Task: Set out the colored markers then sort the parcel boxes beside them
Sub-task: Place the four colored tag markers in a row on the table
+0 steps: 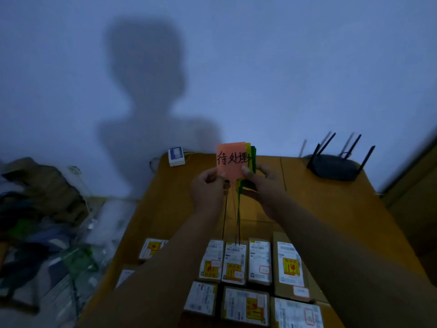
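I hold a small stack of colored marker tags up over the table. The front one is an orange-pink tag (230,159) with black handwritten characters; yellow, green and blue tags (252,155) peek out behind its right edge. Thin strings (238,218) hang down from the tags. My left hand (208,185) pinches the stack's lower left corner. My right hand (261,183) grips its lower right side. Several parcel boxes (234,263) with white labels and yellow stickers lie in rows at the near end of the table.
The yellow-brown table (331,209) carries a black router (333,166) with antennas at the back right and a small white box (176,156) at the back left. Clothes and clutter (42,209) are heaped on the floor to the left. A wall stands behind.
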### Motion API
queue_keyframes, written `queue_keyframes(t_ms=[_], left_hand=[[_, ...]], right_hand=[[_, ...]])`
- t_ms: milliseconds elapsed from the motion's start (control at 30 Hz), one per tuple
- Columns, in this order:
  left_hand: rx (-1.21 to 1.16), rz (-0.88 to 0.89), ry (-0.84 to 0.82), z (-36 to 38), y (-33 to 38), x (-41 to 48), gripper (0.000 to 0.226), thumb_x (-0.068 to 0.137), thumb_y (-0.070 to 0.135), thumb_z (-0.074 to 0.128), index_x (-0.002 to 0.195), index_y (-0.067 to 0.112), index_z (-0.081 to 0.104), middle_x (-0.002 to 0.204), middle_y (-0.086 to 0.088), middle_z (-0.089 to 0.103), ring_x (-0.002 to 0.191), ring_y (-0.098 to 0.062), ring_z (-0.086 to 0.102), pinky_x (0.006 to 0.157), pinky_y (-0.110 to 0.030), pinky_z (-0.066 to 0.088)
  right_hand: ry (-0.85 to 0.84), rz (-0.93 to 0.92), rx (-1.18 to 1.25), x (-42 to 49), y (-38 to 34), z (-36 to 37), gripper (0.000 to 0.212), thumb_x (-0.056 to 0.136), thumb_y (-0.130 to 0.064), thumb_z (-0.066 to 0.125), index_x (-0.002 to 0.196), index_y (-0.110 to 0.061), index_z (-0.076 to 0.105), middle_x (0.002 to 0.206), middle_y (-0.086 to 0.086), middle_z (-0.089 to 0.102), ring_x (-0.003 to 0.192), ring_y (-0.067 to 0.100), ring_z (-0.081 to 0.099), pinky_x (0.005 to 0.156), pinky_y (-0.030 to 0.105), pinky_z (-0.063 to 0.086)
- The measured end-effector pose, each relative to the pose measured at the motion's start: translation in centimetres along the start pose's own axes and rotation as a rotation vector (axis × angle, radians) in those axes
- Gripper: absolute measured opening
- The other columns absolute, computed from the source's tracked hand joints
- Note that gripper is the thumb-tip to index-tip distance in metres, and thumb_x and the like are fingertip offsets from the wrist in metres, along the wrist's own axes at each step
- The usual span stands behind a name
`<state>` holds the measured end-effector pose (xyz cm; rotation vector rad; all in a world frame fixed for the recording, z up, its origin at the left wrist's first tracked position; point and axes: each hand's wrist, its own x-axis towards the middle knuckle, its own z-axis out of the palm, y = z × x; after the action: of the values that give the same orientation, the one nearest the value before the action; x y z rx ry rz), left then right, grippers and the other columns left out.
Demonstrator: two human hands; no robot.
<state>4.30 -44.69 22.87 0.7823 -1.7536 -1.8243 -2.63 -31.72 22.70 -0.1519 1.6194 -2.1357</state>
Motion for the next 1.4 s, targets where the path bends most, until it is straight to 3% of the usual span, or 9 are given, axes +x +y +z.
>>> queue_keyframes(t_ms=[167,400,533,667,900,1133,1300,1400], left_hand=[[0.023,-0.031,0.024,-3.0,-2.0,1.7,0.031,0.099,0.022,0.067,0.129,0.016,0.069,0.107,-0.004,0.076,0.090,-0.022,0.076,0.068,-0.034,0.062],[-0.014,-0.070,0.076,-8.8,-6.9,7.3,0.033,0.096,0.018,0.071,0.129,0.013,0.069,0.110,-0.008,0.074,0.092,-0.027,0.075,0.070,-0.034,0.062],[-0.047,-0.185,0.045,-13.2,-10.4,12.4,0.033,0.099,0.011,0.066,0.131,0.014,0.066,0.103,-0.007,0.074,0.082,-0.029,0.076,0.067,-0.034,0.062],[-0.035,-0.310,-0.017,-17.4,-13.7,18.0,0.037,0.099,0.006,0.064,0.136,0.005,0.059,0.113,-0.024,0.071,0.074,-0.031,0.074,0.062,-0.033,0.063],[0.029,-0.331,0.082,-22.5,-18.3,27.7,0.033,0.094,0.009,0.072,0.126,0.011,0.066,0.096,-0.005,0.075,0.080,-0.022,0.074,0.059,-0.027,0.061],[0.209,-0.438,0.118,-25.3,-24.9,36.6,0.016,0.093,0.005,0.070,0.101,0.019,0.070,0.090,-0.004,0.075,0.080,-0.022,0.075,0.066,-0.033,0.061],[0.310,-0.442,0.134,-25.1,-27.6,39.3,0.010,0.093,0.009,0.072,0.093,0.019,0.070,0.084,-0.004,0.075,0.075,-0.021,0.075,0.069,-0.034,0.063],[0.574,-0.335,0.075,-25.2,-28.0,39.7,0.006,0.092,0.019,0.074,0.095,0.014,0.075,0.080,-0.002,0.076,0.071,-0.019,0.074,0.067,-0.036,0.063]], right_hand=[[0.006,0.058,0.032,2.0,3.2,2.8,0.021,0.097,-0.011,0.070,0.117,-0.008,0.066,0.102,0.011,0.080,0.086,0.022,0.079,0.068,0.033,0.064],[0.013,0.111,0.074,6.5,9.9,8.3,0.028,0.094,-0.017,0.076,0.119,-0.008,0.067,0.098,0.011,0.081,0.092,0.027,0.079,0.075,0.039,0.065],[0.071,0.123,0.028,9.3,15.1,11.8,0.016,0.096,-0.019,0.074,0.110,-0.013,0.069,0.089,0.005,0.082,0.088,0.024,0.079,0.072,0.038,0.066],[0.134,0.145,-0.017,12.5,19.6,15.4,0.020,0.098,-0.019,0.072,0.115,-0.011,0.068,0.102,0.013,0.079,0.092,0.027,0.078,0.073,0.040,0.067],[0.243,0.160,-0.045,18.7,25.3,19.1,0.012,0.100,-0.015,0.069,0.103,-0.026,0.065,0.092,-0.003,0.077,0.079,0.011,0.076,0.057,0.028,0.063],[0.237,0.236,-0.157,20.8,31.5,19.1,0.012,0.097,-0.016,0.072,0.098,-0.026,0.065,0.090,0.000,0.078,0.076,0.011,0.077,0.054,0.024,0.061],[0.262,0.289,-0.140,21.2,34.1,18.8,0.010,0.096,-0.014,0.074,0.100,-0.020,0.067,0.090,0.005,0.080,0.067,0.009,0.079,0.051,0.025,0.059],[0.262,0.290,-0.106,21.7,34.5,19.1,0.012,0.095,-0.013,0.074,0.105,-0.014,0.067,0.090,0.007,0.080,0.068,0.011,0.079,0.052,0.026,0.060]])
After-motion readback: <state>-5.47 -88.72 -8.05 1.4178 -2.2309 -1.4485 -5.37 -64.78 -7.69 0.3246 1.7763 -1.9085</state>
